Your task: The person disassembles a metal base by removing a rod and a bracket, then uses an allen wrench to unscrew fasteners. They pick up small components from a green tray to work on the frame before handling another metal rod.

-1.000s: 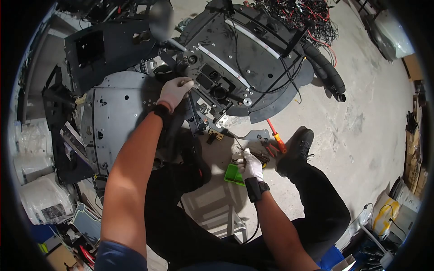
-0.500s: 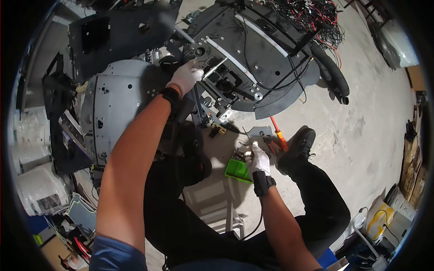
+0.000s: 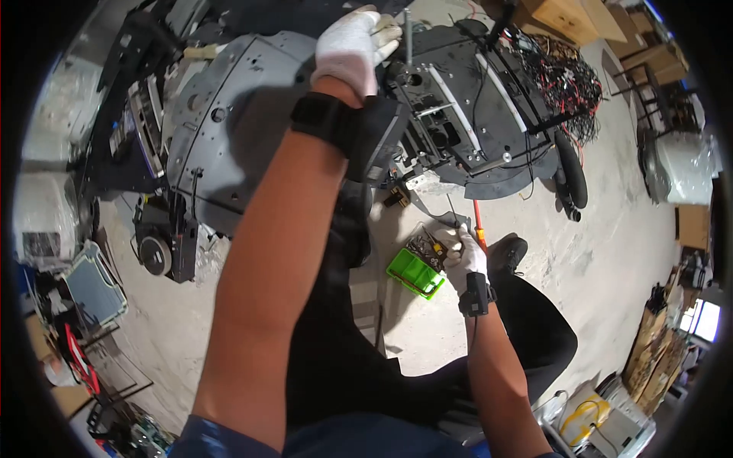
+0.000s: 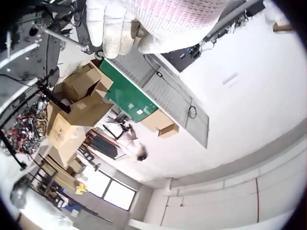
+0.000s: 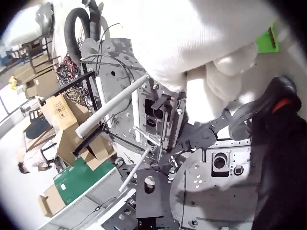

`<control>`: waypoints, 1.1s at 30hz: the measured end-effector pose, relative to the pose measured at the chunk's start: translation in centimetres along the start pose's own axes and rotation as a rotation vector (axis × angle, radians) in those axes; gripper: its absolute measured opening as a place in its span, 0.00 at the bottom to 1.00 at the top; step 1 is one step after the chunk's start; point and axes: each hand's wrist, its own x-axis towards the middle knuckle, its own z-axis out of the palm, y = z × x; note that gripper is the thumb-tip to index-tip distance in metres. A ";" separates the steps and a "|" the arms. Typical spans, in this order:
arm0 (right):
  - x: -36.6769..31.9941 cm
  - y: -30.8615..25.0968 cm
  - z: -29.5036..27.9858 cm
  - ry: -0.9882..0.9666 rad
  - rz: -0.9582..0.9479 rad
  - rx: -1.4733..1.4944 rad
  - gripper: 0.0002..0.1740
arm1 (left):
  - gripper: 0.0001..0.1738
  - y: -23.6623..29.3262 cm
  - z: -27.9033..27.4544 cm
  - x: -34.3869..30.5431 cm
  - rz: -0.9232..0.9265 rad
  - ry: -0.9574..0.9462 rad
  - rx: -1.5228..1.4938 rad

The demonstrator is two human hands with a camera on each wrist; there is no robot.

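Gloved in white, the left hand point(image 3: 355, 49) is raised near the metal post point(image 3: 408, 38) at the left edge of a dark round plate assembly point(image 3: 500, 91). In the left wrist view its fingers point(image 4: 112, 33) are bent beside the thumb; whether they pinch something small cannot be told. The right hand point(image 3: 466, 256), gloved too, grips a thin dark rod point(image 3: 451, 208) pointing up toward the assembly. Beside it lie a green tray point(image 3: 414, 273), small parts and a red-and-yellow screwdriver point(image 3: 479, 221). In the right wrist view the curled fingers point(image 5: 223, 81) hide the rod.
A grey perforated plate point(image 3: 252, 122) lies left of the assembly. Tangled cables point(image 3: 569, 84) and a black hose point(image 3: 569, 179) are to its right. Cardboard boxes point(image 4: 79, 115) and a green-sided bench point(image 4: 127, 93) stand beyond. The person's shoe point(image 3: 508, 253) rests near the screwdriver.
My left hand has risen from the assembly's edge toward the camera and the top of view. The head view has shifted. My right hand still grips the thin rod beside the tray.
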 end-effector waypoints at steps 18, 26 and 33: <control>7.9 1.3 0.6 -0.256 -0.118 -0.008 0.23 | 0.25 2.8 -1.5 -3.4 -0.059 0.055 -0.227; 13.3 0.3 3.3 -0.346 -0.133 0.366 0.29 | 0.20 0.5 -3.9 -0.8 0.155 -0.236 0.203; 17.0 0.3 8.0 -0.176 -0.390 -0.187 0.35 | 0.23 0.5 0.0 -1.8 -0.071 -0.040 0.093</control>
